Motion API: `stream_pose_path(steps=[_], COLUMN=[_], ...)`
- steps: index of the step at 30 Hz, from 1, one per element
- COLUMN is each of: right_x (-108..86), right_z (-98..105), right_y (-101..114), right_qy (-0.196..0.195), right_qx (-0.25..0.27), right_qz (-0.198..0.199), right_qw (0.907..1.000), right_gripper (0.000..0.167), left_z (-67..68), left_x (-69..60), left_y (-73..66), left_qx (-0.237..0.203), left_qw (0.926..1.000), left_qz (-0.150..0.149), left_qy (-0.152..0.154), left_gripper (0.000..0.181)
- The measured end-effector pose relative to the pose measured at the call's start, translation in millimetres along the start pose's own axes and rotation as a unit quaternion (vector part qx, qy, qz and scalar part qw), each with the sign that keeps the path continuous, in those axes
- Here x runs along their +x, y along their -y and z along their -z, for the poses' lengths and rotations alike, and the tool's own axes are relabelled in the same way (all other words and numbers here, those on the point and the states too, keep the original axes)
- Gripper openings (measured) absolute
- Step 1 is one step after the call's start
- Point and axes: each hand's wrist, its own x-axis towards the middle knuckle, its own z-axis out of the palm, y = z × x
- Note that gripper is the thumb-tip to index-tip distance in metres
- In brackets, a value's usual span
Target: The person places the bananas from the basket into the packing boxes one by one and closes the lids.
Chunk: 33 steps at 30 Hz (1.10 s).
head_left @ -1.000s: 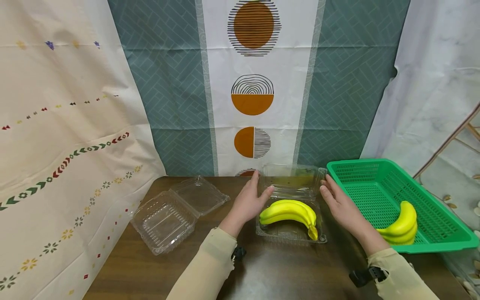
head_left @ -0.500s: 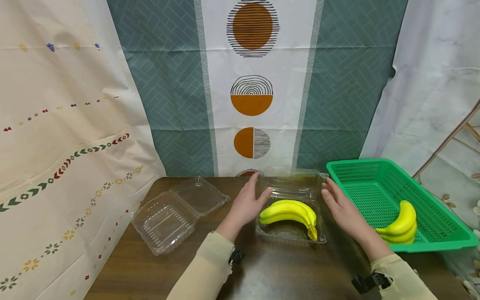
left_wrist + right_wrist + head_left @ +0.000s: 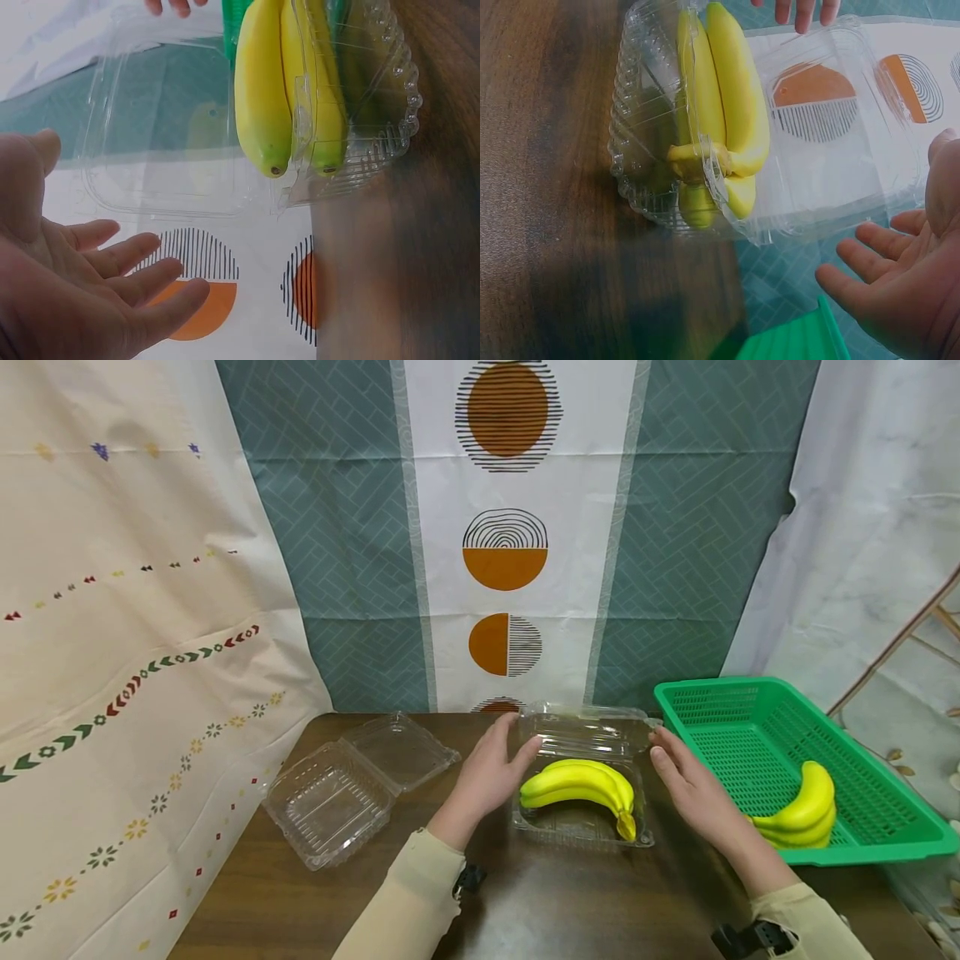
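Observation:
A bunch of yellow bananas [image 3: 576,785] lies in the base of a clear plastic clamshell box [image 3: 581,841], whose lid [image 3: 588,727] stands raised at the back. My left hand [image 3: 491,768] is at the box's left side, fingers extended and the palm facing it. On the opposite side my right hand [image 3: 693,785] has its fingertips by the lid's right corner. Both wrist views show the left hand [image 3: 97,277] and right hand [image 3: 900,262] with spread, straightish fingers that hold nothing. Whether any fingertip touches the lid I cannot tell.
Another clear clamshell box [image 3: 330,806] lies unfolded on the left of the brown wooden table [image 3: 570,910]. To the right is a green plastic basket [image 3: 720,747] with a second bunch of bananas [image 3: 802,810] inside. Patterned cloths [image 3: 345,543] hang behind and at the sides.
The lid's upper edge has dropped lower in the head view. Both hands have come down slightly with it, the right one also a little rightward. The bananas have stayed put.

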Motion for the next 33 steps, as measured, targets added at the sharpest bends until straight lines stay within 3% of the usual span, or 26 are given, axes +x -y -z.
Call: stream_pose_path(steps=[12,24,33], right_x=[-12.5,-22.6,-29.2], right_z=[-3,-5,-8], right_y=[1,-3,-4], right_qy=[-0.001,0.011,0.020], right_qx=[-0.032,-0.033,-0.026], right_qz=[-0.017,-0.029,-0.038], right_qw=[0.9994,0.9990,0.9988], right_gripper=[0.073,0.072,0.071], left_z=[0.0,-0.8,-4.9], left_x=[-9.6,-22.0,-29.6], left_y=[3.4,6.6,8.9], left_qx=[0.005,0.005,0.019], left_qw=[0.9999,0.9999,0.9995], left_qz=[-0.010,0.004,-0.003], left_qy=[-0.002,0.010,0.026], left_gripper=[0.077,0.077,0.074])
